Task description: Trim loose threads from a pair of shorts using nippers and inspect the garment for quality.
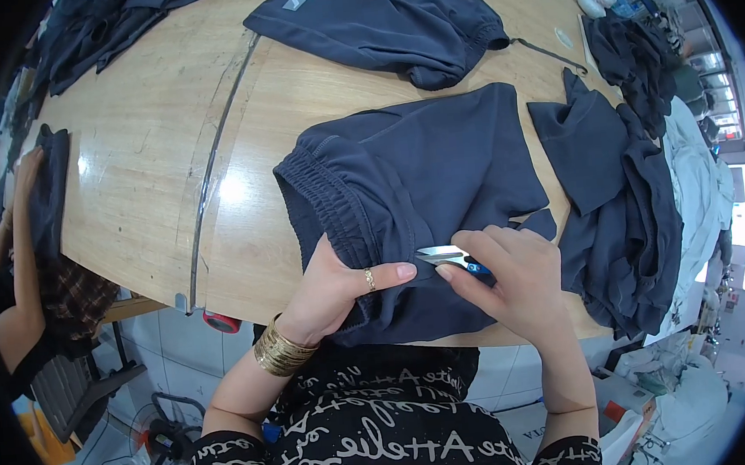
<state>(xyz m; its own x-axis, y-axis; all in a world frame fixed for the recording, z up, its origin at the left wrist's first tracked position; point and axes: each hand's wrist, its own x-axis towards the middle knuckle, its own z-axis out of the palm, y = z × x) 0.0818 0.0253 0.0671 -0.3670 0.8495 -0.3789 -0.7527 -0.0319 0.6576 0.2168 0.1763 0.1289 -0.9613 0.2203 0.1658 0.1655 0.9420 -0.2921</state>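
Observation:
A pair of dark navy trousers (462, 148) with a gathered elastic waistband (334, 179) lies on the table before me. My left hand (335, 289) grips the trousers near the waistband, thumb stretched out on top and the other fingers hidden under the cloth. In my right hand (518, 278) is a pair of thread snips (445, 252) with silver blades and a blue handle. The blade tips point left, at the seam just beyond my left thumb. Whether the blades touch a thread is too small to tell.
Another dark garment (376, 33) with a cuff lies farther back. Dark garments are heaped (622, 215) at the right, beside pale cloth (693, 184). A seam (212, 162) crosses the wooden table (140, 180). At the left edge, another person's hand (29, 166) holds dark cloth.

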